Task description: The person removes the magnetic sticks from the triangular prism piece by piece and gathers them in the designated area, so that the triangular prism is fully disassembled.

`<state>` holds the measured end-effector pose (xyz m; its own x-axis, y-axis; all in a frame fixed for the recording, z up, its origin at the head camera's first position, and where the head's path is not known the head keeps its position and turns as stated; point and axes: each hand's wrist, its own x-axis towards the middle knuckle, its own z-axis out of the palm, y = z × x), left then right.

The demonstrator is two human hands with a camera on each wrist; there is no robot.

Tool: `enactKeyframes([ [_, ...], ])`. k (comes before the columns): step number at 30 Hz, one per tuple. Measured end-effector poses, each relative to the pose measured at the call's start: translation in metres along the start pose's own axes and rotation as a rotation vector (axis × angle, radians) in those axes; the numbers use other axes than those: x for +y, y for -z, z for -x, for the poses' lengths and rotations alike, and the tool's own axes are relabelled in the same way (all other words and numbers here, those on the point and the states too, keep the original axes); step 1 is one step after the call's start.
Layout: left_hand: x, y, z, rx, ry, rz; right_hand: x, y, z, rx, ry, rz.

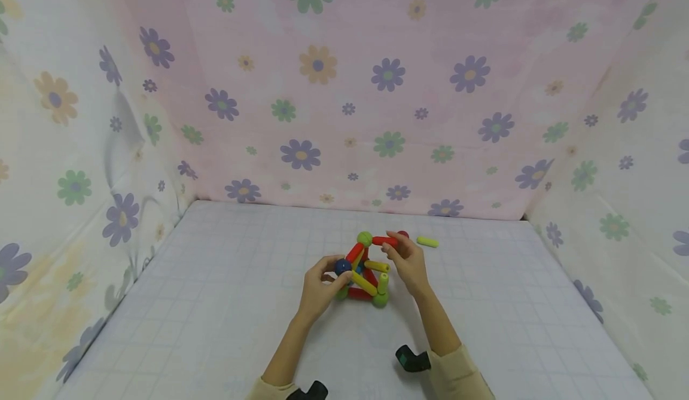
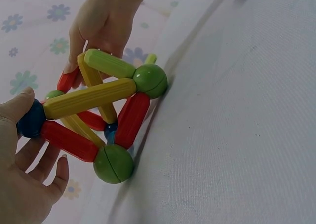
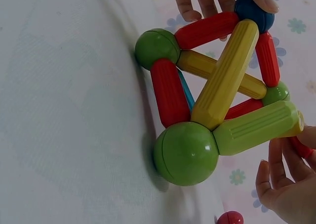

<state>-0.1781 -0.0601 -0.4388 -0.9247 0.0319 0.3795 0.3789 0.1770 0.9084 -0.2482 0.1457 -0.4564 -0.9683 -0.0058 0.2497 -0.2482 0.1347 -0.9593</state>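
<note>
Left hand (image 1: 319,286) fingers curled on the rod-and-ball frame (image 1: 365,271), thumb and fingertips around the blue ball (image 1: 343,266) at its left corner. Right hand (image 1: 408,262) pinches a red rod (image 1: 385,241) at the top, one end meeting the green ball (image 1: 365,238) at the apex – grip is closed on that rod. Frame sits mid-table on the white gridded cloth (image 1: 215,304), resting on its green corner balls; yellow, red and green rods cross inside it. Loose green rod (image 1: 427,242) lies just right of the right hand – a red ball (image 3: 230,218) also loose nearby. Floral fabric walls (image 1: 377,89) on three sides
</note>
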Motion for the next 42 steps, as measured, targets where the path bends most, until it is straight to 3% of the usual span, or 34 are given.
enactKeyframes([
  [8, 0.005, 0.005, -0.005, -0.040, -0.014, 0.020, -0.002, -0.003, -0.006, -0.017, -0.046, -0.016],
  [20, 0.010, 0.009, -0.035, -0.004, -0.058, -0.035, -0.005, -0.001, -0.008, -0.192, -0.062, -0.006],
  [33, 0.006, 0.007, -0.059, -0.260, 0.015, -0.012, -0.005, -0.007, -0.008, -0.305, 0.002, 0.013],
  [42, 0.003, 0.007, -0.059, -0.276, 0.098, 0.034, -0.007, -0.009, -0.006, -0.260, 0.017, 0.014],
])
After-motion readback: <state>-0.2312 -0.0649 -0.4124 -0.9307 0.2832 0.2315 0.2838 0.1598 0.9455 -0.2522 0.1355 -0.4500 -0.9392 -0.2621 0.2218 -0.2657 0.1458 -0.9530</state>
